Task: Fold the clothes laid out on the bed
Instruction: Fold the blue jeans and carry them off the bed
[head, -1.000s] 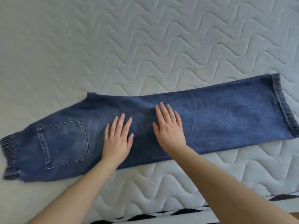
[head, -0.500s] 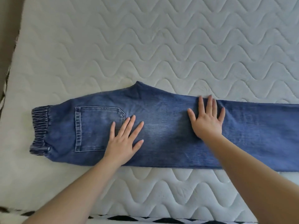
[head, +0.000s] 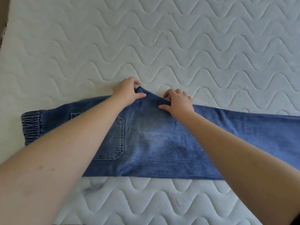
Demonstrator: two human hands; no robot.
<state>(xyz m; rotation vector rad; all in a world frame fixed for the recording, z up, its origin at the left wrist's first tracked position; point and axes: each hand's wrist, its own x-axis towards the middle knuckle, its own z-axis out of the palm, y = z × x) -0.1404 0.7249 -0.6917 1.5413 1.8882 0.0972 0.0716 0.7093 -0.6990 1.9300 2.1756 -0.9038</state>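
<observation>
A pair of blue jeans [head: 154, 143] lies folded lengthwise across the white quilted mattress [head: 146, 46], with the elastic waistband [head: 31, 127] at the left and the legs running off the right edge. A back pocket [head: 116, 137] faces up. The crotch point sticks out at the far edge of the jeans. My left hand [head: 127, 90] pinches that point from the left. My right hand [head: 177, 101] grips the denim edge just right of it, fingers curled over the fabric.
The mattress's left edge [head: 4, 34] shows at the upper left, with a darker surface beyond it. My forearms cross over the jeans from the near side.
Both hands have left their flat position on the middle of the jeans and moved to the far edge, where they now take hold of the crotch point.
</observation>
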